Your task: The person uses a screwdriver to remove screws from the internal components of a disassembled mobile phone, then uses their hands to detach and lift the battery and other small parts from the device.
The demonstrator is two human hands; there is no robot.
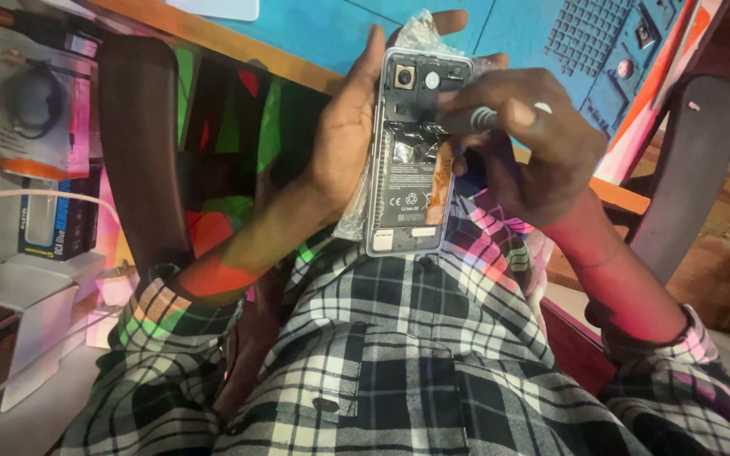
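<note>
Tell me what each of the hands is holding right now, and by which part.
Left hand grips the opened phone by its long left edge. Right hand pinches a slim grey tool by its handle.

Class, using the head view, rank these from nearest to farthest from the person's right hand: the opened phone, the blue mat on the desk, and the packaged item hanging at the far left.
1. The opened phone: touching the right hand, held in the left hand.
2. The blue mat: on the desk just beyond the hands.
3. The packaged item: far left edge of the view.
</note>
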